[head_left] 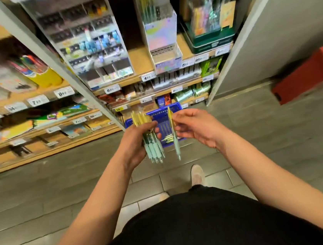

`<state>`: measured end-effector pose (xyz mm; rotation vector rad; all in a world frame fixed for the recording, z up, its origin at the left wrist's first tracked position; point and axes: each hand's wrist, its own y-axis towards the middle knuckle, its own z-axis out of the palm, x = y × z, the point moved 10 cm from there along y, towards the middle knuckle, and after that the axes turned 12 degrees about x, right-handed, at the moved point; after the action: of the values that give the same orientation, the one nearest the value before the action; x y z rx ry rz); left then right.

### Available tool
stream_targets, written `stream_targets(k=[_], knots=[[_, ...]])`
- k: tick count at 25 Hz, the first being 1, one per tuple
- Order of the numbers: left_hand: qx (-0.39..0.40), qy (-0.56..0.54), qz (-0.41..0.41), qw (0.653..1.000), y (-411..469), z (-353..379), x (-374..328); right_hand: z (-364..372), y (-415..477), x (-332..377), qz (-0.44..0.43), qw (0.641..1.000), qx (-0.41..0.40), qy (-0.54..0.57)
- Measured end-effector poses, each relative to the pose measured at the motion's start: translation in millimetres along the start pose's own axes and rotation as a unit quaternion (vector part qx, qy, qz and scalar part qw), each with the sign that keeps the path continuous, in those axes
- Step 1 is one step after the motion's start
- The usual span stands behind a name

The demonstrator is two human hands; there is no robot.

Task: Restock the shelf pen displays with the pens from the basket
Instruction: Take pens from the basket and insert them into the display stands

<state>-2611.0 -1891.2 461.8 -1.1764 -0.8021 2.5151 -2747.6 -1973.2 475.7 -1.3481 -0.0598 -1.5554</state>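
Left hand [136, 141]: fingers curled round a bunch of pens [152, 145], mint grips down, yellow ends up. Right hand [195, 127]: fingertips pinch a single pen [174, 135], upright, just beside the bunch, not touching. Both hover over the blue basket [175, 106] on the floor at 12 o'clock, against the shelf foot; loose pens [167, 138] inside. Open tiled floor [258, 131] at 3 and 9. Pastel pen display [161, 35] higher at 12. Price tags [63, 92] blurred, unreadable.

Left grip [136, 141] holds pens [153, 149]; right [197, 128], pen [176, 140].
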Motion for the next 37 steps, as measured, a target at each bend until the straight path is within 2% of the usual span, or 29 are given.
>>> stream_targets(k=[6,15,18,22,29,37], knots=[[-0.008,-0.017,0.055,0.998,35.8,52.1,-37.2,-49.1,2.8,65.0,-0.033,0.999,0.008,-0.029],[-0.057,-0.022,0.076,0.995,72.9,87.1,-59.0,-86.0,28.6,121.0,-0.047,0.997,0.058,-0.027],[-0.062,-0.008,0.067,0.996,81.1,86.8,-76.1,-91.4,44.7,138.0,-0.051,0.998,0.042,-0.009],[-0.047,-0.013,0.095,0.994,102.3,79.7,-108.0,-91.9,75.4,158.2,-0.075,0.997,0.023,-0.002],[-0.022,-0.011,0.082,0.996,160.6,36.4,-151.0,-100.3,140.4,181.6,-0.127,0.991,-0.039,0.002],[-0.015,0.001,0.101,0.995,242.9,-2.1,-185.6,-116.0,220.7,207.7,-0.146,0.989,-0.017,-0.006]])
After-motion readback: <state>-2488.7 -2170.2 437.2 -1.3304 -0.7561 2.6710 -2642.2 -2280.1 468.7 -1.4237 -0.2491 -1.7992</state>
